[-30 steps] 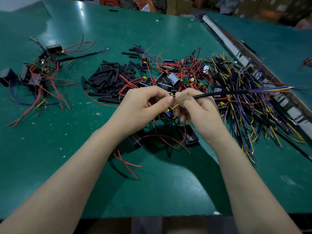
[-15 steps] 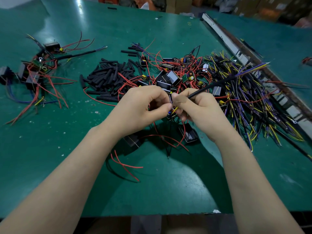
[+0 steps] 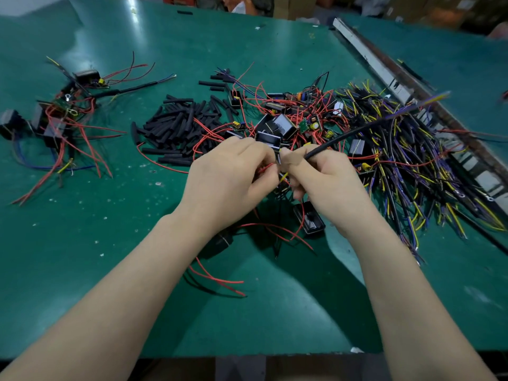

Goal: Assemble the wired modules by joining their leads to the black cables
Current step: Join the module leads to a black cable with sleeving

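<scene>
— Grips?
— Left hand [image 3: 228,180] pinches a red lead [image 3: 265,167]; right hand [image 3: 327,180] curls round the black cable [image 3: 354,132].
— Location?
— Raised above the green counter [image 3: 110,229], hands touching.

No text, label or number can be read — modules and boxes are too blurred.

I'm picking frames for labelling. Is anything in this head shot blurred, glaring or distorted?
Head view: the thin black cable in the right hand smears with motion blur toward its far tip; overhead light glares off the green table mat; wide-angle distortion bows the table edges; both hands cast dark shadows below.
</scene>
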